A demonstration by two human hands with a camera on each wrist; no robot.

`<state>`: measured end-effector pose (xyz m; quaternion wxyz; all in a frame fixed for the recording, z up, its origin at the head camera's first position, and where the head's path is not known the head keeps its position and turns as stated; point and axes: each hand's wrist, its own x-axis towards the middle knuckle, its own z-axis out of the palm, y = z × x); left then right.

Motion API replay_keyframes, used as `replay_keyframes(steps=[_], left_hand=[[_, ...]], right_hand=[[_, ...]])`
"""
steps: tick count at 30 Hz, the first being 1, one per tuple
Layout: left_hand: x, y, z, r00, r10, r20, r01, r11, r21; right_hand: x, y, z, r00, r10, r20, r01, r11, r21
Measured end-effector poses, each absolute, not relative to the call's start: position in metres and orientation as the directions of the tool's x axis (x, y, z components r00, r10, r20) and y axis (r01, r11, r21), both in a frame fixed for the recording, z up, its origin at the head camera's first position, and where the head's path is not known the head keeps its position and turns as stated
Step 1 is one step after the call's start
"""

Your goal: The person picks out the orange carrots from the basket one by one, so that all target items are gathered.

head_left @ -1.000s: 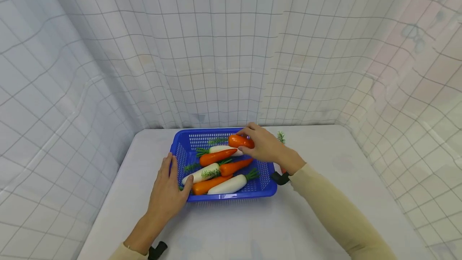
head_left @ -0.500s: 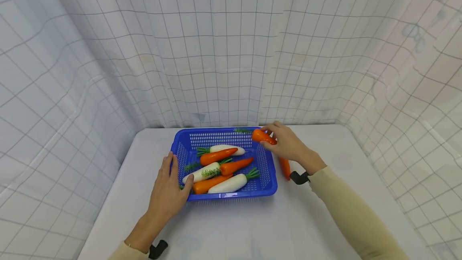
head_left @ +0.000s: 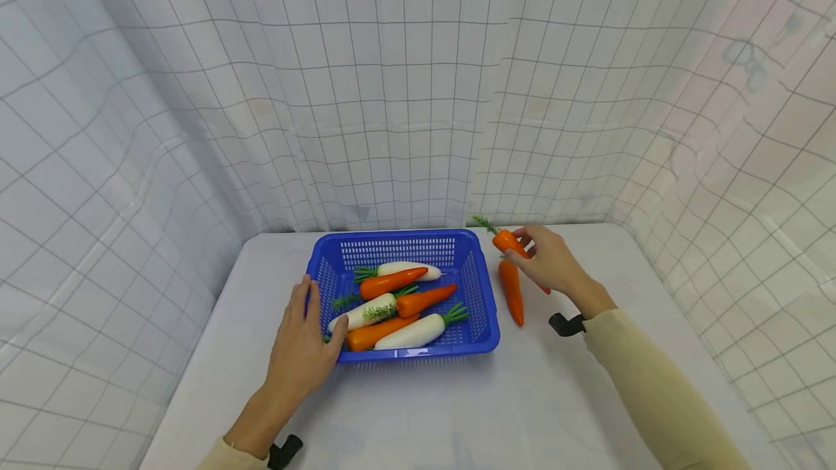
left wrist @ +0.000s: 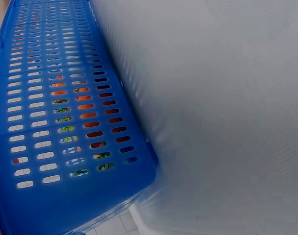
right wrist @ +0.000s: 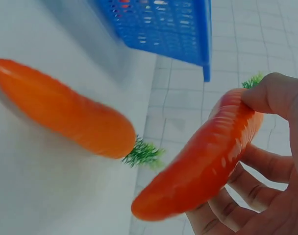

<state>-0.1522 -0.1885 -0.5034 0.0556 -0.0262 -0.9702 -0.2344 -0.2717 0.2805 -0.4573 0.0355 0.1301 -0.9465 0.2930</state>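
Note:
My right hand (head_left: 547, 258) grips a carrot (right wrist: 203, 161) near its thick top, thumb on one side and fingers on the other. Its green leaves (head_left: 485, 223) point to the far left, and the tip slants toward me. Just beside it, a second carrot (head_left: 511, 291) lies on the table right of the blue basket (head_left: 491, 325). My left hand (head_left: 303, 350) rests on the basket's front left corner, fingers spread along the rim. Inside lie several carrots (head_left: 427, 300) and white radishes (head_left: 413, 332) with green tops. The left wrist view shows mostly the basket's slotted wall (left wrist: 65, 117).
The white table (head_left: 418, 412) reaches in front of the basket and to both sides. Its back edge runs close behind the basket, against a white curtain (head_left: 405, 107) with a grid pattern that also hangs at left and right.
My right hand has carried the carrot from over the basket, across its right rim, to above the table on the right. The left hand has stayed at the basket's corner.

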Motion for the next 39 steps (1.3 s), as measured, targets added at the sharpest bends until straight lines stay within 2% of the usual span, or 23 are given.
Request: replay_keyframes(steps=[9,18,31,39], left_hand=[[-0.153,-0.189,-0.504,-0.991,0.024,0.135,0.083,0.890,0.449],[-0.151,-0.188,-0.500,-0.994,0.023,0.108,0.068,0.896,0.440],[-0.151,-0.188,-0.502,-0.991,0.020,0.134,0.076,0.897,0.435],[-0.149,-0.188,-0.501,-0.993,0.018,0.116,0.067,0.899,0.432]], right_hand=[[-0.267,0.308,-0.477,-0.988,-0.126,0.091,-0.156,0.807,-0.570],[-0.266,0.326,-0.497,-0.999,-0.036,-0.033,-0.010,0.813,-0.582],[-0.266,0.330,-0.522,-0.986,0.005,-0.168,0.101,0.815,-0.571],[-0.268,0.326,-0.527,-0.981,0.020,-0.195,0.130,0.813,-0.568]])
